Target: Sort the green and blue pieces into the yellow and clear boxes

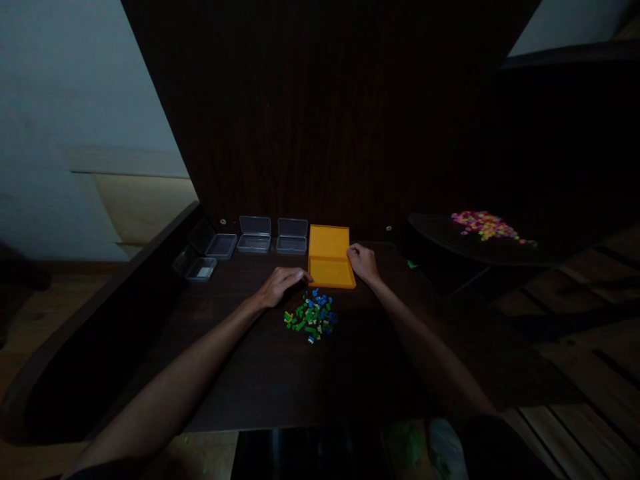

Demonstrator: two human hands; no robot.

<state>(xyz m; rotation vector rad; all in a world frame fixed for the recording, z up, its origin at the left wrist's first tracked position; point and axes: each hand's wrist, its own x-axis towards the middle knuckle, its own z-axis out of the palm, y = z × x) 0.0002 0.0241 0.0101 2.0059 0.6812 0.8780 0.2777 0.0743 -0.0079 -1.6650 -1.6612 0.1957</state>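
Note:
An orange case (329, 256) lies open on the dark wooden table (260, 373), lid tipped back. My right hand (363, 262) grips its right edge with curled fingers. My left hand (281, 285) rests at the case's near left corner, fingertips touching it, fingers bent. Just in front of the case sits a small heap of green, blue and yellow bricks (313, 316), close to my left hand and untouched.
Several clear plastic boxes (255, 234) stand open in a row left of the orange case. A pile of pink and yellow pieces (484, 225) lies on a dark round surface at the right. A dark panel rises behind the table.

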